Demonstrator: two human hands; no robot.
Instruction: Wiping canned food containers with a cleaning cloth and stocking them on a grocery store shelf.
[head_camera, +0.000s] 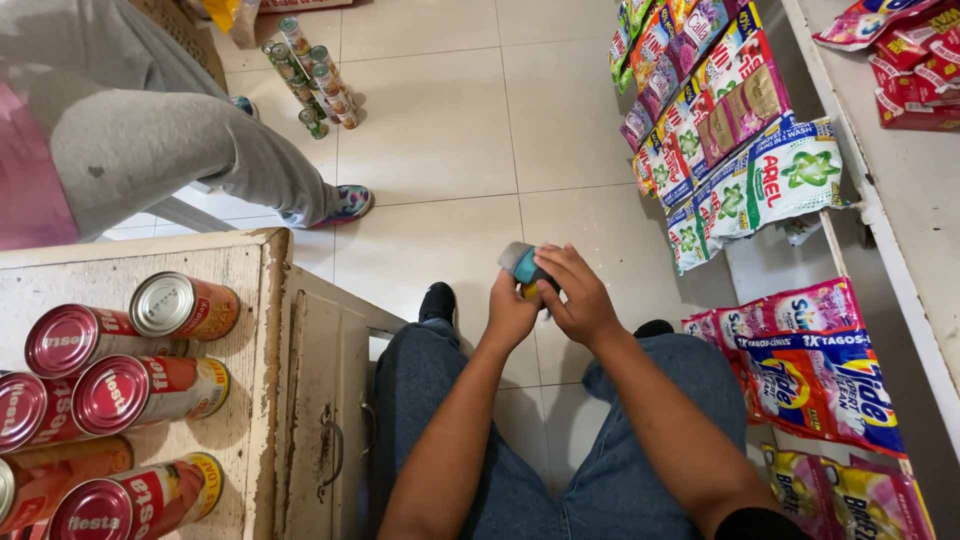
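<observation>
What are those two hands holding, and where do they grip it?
A small grey and blue tool. The left hand wraps its lower end, where a bit of yellow shows; the right hand grips its side.

Red-labelled cans (120, 390) lie left; colourful sachet strips (730, 140) hang right.

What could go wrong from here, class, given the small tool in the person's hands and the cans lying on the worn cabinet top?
The red cans lie on their sides near the cabinet top's edge, so a knock might roll one off. The small blue-grey tool, gripped between left hand and right hand over the tiled floor, could slip and drop.
</observation>
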